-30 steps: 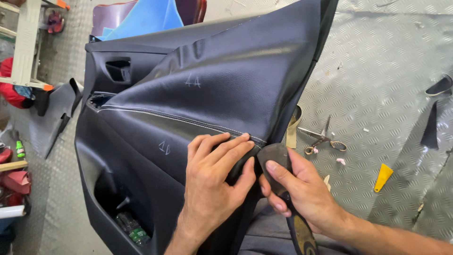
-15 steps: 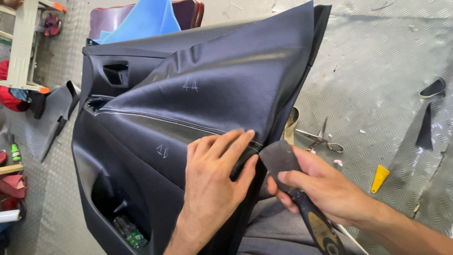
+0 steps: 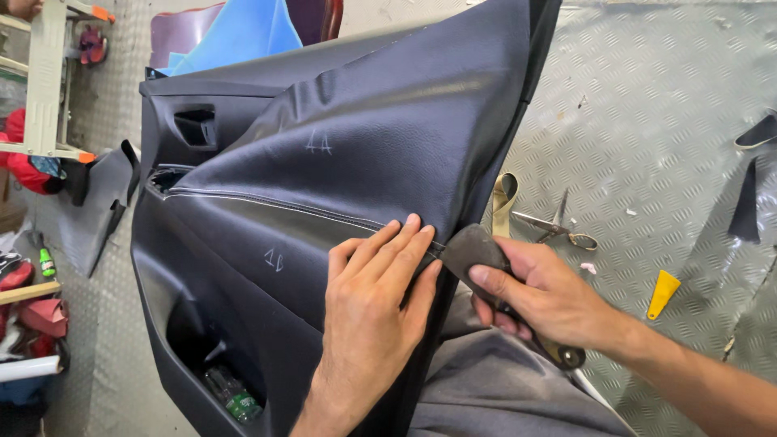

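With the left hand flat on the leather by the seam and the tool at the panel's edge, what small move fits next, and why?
Probably press the tool in the right hand into the door panel edge. Its tip sits just beyond the left hand fingertips, which pin the black leather cover at the stitched seam.

Door panel (image 3: 324, 162) blocked the left, scissors (image 3: 558, 231) and yellow scraper (image 3: 664, 293) lay right, bare floor (image 3: 647, 121) beyond stayed passable
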